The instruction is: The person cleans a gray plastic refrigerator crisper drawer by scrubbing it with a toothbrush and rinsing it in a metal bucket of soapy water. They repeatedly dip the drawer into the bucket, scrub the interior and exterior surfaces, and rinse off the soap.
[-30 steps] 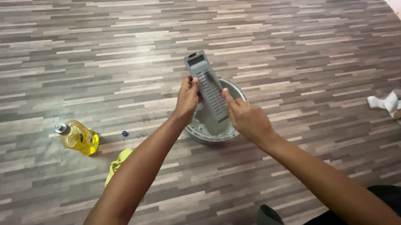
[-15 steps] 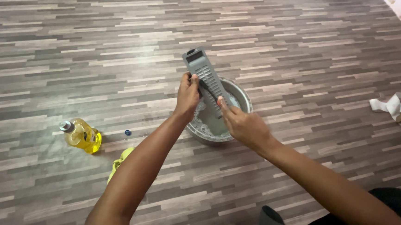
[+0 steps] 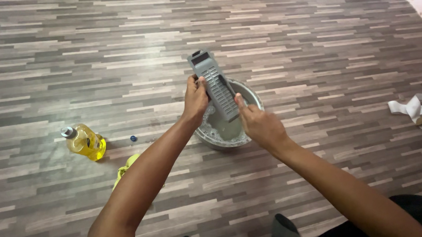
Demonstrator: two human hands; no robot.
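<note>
Left hand [image 3: 196,99] clenched on the left edge of a long grey slotted panel [image 3: 213,85], held tilted above a round metal basin [image 3: 249,98] of foamy water on the wood-patterned floor [image 3: 314,53]; right hand [image 3: 259,125] grips the panel's lower end; yellow bottle [image 3: 84,142] lies well left.

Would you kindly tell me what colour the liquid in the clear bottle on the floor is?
Yellow: the clear plastic bottle lies on the striped wood-look floor, best seen in the head view.
</note>
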